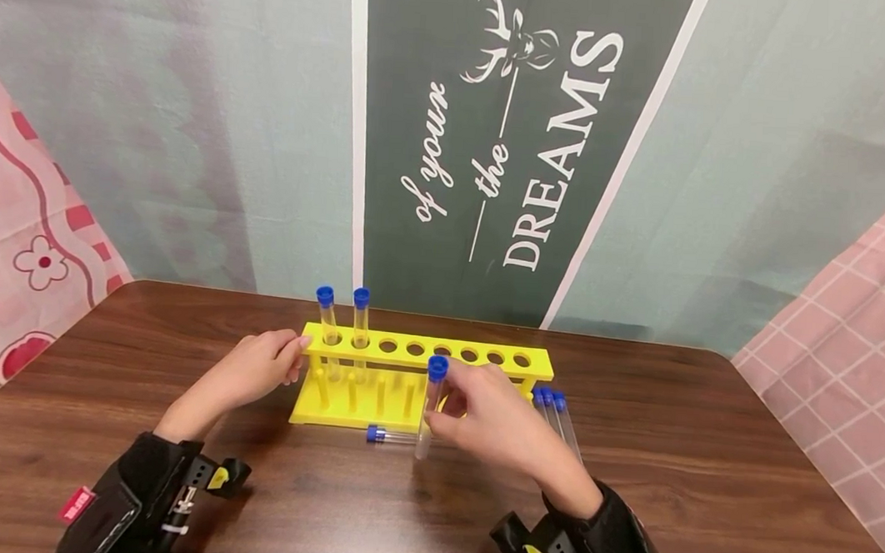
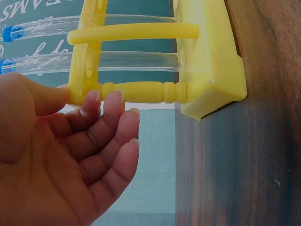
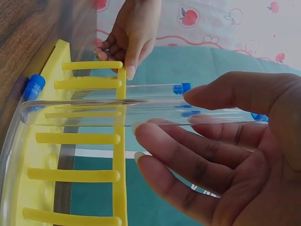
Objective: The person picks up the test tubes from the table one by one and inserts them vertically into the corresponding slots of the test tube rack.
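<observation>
A yellow test tube rack stands on the table, with two clear blue-capped test tubes upright in its two leftmost holes, the outer tube and the inner tube. My left hand pinches the left end of the rack's top bar between thumb and index finger; the other fingers curl loosely below it. In front of the rack, my right hand holds another blue-capped test tube nearly upright, cap up. The right wrist view shows thumb and fingers on either side of this tube.
One test tube lies along the rack's front edge, partly behind the held tube. Several more blue-capped tubes lie at the rack's right end, partly hidden by my right hand. Behind the wooden table hangs a printed cloth.
</observation>
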Tool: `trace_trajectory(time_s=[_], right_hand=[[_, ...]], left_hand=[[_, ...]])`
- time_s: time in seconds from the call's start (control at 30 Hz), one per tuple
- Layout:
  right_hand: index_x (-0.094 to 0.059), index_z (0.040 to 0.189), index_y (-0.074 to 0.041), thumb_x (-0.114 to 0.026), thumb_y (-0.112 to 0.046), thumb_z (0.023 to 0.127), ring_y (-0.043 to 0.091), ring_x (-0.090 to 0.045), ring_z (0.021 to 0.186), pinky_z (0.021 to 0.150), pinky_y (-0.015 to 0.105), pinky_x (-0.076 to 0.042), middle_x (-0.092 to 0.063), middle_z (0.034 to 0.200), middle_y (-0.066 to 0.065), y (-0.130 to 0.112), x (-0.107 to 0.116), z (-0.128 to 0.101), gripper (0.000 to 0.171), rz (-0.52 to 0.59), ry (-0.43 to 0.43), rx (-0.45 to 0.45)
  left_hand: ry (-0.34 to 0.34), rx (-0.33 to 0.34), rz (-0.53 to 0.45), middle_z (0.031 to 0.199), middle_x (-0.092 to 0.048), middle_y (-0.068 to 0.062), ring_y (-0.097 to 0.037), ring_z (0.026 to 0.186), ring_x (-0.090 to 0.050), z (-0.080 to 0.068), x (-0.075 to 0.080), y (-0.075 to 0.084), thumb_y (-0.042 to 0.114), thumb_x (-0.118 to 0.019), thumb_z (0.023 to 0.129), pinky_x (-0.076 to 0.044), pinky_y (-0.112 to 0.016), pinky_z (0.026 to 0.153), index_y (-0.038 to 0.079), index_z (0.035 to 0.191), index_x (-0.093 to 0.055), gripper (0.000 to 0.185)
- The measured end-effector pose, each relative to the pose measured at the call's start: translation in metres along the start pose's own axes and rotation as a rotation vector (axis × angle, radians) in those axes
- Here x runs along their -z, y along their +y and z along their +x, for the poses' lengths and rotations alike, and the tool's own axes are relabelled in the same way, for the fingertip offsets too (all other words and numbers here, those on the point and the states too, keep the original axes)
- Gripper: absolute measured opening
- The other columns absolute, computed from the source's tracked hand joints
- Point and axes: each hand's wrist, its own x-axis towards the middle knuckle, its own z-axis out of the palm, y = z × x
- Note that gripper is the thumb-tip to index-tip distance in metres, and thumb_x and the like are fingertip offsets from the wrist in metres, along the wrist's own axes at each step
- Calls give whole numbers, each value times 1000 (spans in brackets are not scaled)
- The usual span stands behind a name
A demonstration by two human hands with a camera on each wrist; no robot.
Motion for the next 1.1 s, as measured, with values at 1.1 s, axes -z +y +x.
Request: trace_trajectory(time_s=[1.1], right_hand=[[-54,82,-7,-64,-5,79,9,-55,62,57,24,-46,-63,78,1,-5,8,28,10,-24,92,24]], left_hand=[[6,-7,7,63,-48,-2,-17,57,-41,-1,0,1,20,-41,99,-34,-30,54,2,78,-53,30]])
